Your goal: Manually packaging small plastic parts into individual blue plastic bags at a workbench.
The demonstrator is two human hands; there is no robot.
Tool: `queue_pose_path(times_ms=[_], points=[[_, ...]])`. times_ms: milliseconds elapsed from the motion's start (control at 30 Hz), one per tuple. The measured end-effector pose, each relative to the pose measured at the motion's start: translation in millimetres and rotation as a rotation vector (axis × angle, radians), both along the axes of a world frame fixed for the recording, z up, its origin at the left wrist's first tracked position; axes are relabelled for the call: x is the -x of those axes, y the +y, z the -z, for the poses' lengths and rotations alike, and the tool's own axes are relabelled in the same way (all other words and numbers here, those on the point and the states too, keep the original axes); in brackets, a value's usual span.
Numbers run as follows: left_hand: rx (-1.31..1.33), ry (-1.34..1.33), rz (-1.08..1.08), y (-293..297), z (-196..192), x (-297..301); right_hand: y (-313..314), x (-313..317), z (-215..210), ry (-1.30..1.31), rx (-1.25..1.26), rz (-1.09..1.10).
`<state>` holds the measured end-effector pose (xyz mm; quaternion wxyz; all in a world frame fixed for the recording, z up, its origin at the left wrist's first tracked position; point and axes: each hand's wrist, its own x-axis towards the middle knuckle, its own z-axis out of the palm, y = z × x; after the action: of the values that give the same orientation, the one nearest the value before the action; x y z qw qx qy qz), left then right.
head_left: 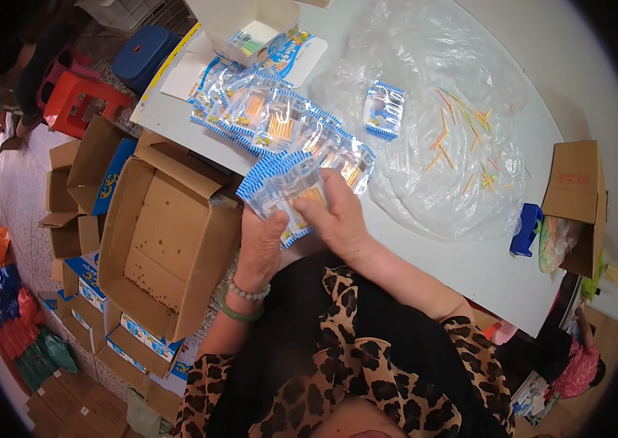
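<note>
A small fanned stack of clear packets (272,179) with blue striped ends is between my hands at the table's near edge. Thin yellowish sticks show through the plastic. My left hand (260,244) grips the stack from below left, its thumb on top. My right hand (338,215) is closed on the right side of the stack, thumb and fingers pinching it. Just beyond, an overlapping row of similar packets (280,125) lies on the white table (426,263). One separate packet (384,109) rests farther right on a crumpled clear plastic sheet (411,197).
Loose coloured sticks (444,135) are scattered on the sheet. An open white box (250,29) stands at the back left. A large cardboard carton (170,233) sits left of me, near stools (84,102). A blue tape dispenser (526,229) and a cardboard box (575,182) are at the right.
</note>
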<state>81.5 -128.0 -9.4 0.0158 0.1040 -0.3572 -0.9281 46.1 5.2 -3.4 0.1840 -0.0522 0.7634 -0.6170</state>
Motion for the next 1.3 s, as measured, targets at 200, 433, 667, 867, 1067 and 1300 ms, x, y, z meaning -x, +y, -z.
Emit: queue_pose_path(times_ms=[200,433,667,867,1067,1300], points=[[-0.04,-0.181,0.014,-9,7,4,-5,1,-4,0.512,-0.168,-0.096],[0.037,-0.157,-0.007,-24,12,3,48,22,-8,0.088,-0.759,0.16],[0.106,-0.16,0.085,-17,14,2,41,39,13,0.119,-0.788,0.299],[0.119,-0.197,0.102,-18,21,1,51,39,14,-0.068,-0.373,0.464],[0.111,-0.212,0.114,-14,18,2,72,43,32,-0.124,0.084,0.418],[0.128,-0.216,0.135,-13,18,3,80,36,36,0.124,-0.381,0.473]])
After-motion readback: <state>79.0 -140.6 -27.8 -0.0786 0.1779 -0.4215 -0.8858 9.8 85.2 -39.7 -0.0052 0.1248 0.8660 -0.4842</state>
